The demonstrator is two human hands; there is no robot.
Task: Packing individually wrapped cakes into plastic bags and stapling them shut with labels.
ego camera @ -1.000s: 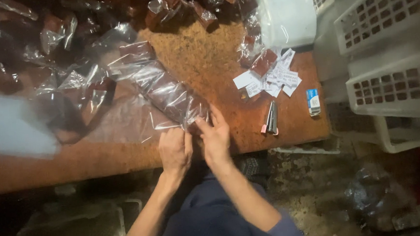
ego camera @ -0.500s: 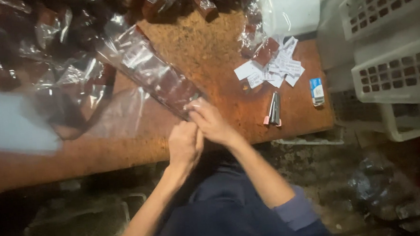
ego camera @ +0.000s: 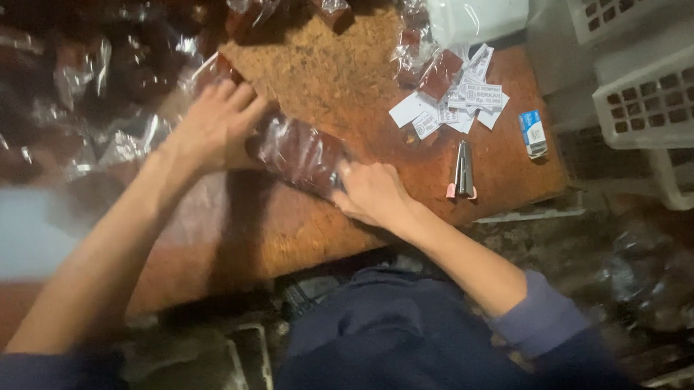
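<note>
dim workroom, worn brown wooden table (ego camera: 307,69) w/ a speckled, scuffed top, seen from above. left hand (ego camera: 218,126) is stretched out over the far end of a long clear plastic bag (ego camera: 296,150) that lies on the table, slanting from upper left to lower right; fingers spread flat, pressing on it, not closed round it. right hand (ego camera: 371,193) is at the near end of the same bag, fingers curled and pinching its edge; exact grip partly blurred. bag holds something dark reddish, can't tell what. both forearms bare, dark blue sleeves pushed up.

left & back of the table: a heap of crinkled clear bags (ego camera: 75,83) w/ dark contents, more of them at the top edge. right of the hands, well apart from the bag: a scatter of small white paper slips (ego camera: 458,100), a small packet w/ reddish contents lying on them. just below the slips a dark narrow metal tool (ego camera: 463,169) w/ pinkish tips, lying near the table's front edge. a small blue & white box (ego camera: 533,131) near the right edge. white plastic baskets (ego camera: 662,95) w/ grid walls stand off the table's right side.
</note>
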